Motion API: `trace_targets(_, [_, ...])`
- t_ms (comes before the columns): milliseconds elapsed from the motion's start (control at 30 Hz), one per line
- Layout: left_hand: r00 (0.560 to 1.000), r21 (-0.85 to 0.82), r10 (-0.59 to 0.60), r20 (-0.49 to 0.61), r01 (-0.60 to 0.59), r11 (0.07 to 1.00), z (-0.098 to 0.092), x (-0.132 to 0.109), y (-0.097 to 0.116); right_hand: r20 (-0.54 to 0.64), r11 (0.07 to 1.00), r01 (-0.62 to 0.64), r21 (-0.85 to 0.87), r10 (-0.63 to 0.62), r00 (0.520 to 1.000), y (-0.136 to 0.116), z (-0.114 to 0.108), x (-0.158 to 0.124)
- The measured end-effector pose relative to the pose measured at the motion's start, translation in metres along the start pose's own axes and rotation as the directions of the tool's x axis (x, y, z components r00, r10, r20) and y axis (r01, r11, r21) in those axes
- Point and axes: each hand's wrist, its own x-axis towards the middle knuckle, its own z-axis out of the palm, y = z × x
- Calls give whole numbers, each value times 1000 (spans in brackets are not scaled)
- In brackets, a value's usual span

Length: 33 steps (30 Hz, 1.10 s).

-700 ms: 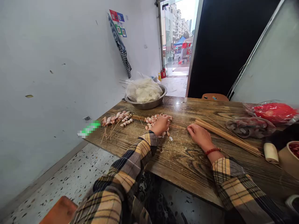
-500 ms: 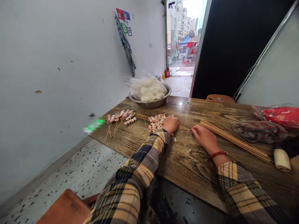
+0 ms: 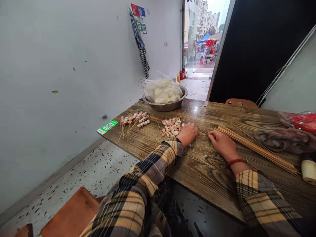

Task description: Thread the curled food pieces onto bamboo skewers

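My left hand (image 3: 188,134) rests at the right edge of a pile of loose garlic cloves (image 3: 171,126). Its fingers are curled together and turned away, so what they hold is hidden. To the right, my right hand (image 3: 224,144) pinches a thin bamboo skewer (image 3: 202,130) whose tip side points toward the left hand. A stretch of table separates the two hands. Several skewers threaded with garlic cloves (image 3: 134,118) lie left of the pile, their bare ends toward me. Beyond the right hand is a bundle of bare bamboo skewers (image 3: 259,149).
A metal basin (image 3: 165,107) with a white plastic bag (image 3: 164,90) stands at the table's back. On the right lie a grey cloth (image 3: 283,140), a red item in clear plastic (image 3: 304,121) and a pale roll (image 3: 308,171). A green code card (image 3: 108,126) marks the left corner.
The view has turned left, so everything sits farther right. My left hand has come slightly nearer to me and closer to the right hand, uncovering more of the cloves.
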Motion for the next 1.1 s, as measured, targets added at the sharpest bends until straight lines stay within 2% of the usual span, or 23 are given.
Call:
trace_targets(67, [1000, -8, 21, -21, -21, 1000, -3, -5, 0, -6, 1000, 13, 6, -13, 1000, 1, 1, 0])
trace_targets(167, [994, -56, 5, -110, -11, 998, -8, -12, -2, -15, 1000, 28, 10, -28, 1000, 3, 1, 0])
trace_targets(233, [986, -130, -42, -164, 20, 991, -11, -15, -4, -26, 999, 33, 12, -32, 999, 3, 1, -1])
trace_targets(300, [979, -255, -114, -168, 68, 964, -12, -18, -6, -41, 999, 41, 15, -40, 998, 3, 0, -2])
trace_targets(433, [973, -572, -217, -81, 132, 809, -9, -20, -10, -134, 998, 52, 28, -47, 990, -2, -2, -6])
trace_targets(533, [970, -703, -239, -37, 144, 696, -4, -18, -7, -256, 992, 90, 86, -66, 964, -8, -5, -10])
trace_targets(633, [980, -763, -196, -32, 103, 638, -2, -13, -1, -331, 970, 184, 157, -124, 935, -16, -7, -15])
trace_targets(833, [997, -798, -2, -83, -66, 599, -2, -1, 9, -357, 949, 272, 158, -202, 912, -24, -9, -21])
trace_targets(1000, [998, -850, 48, -42, -61, 523, 1, -2, 8, -439, 927, 351, 135, -262, 859, -27, -9, -22])
trace_targets(1100, [999, -891, 34, -2, -17, 454, 4, -5, 11, -450, 949, 290, 126, -206, 869, -21, -4, -24])
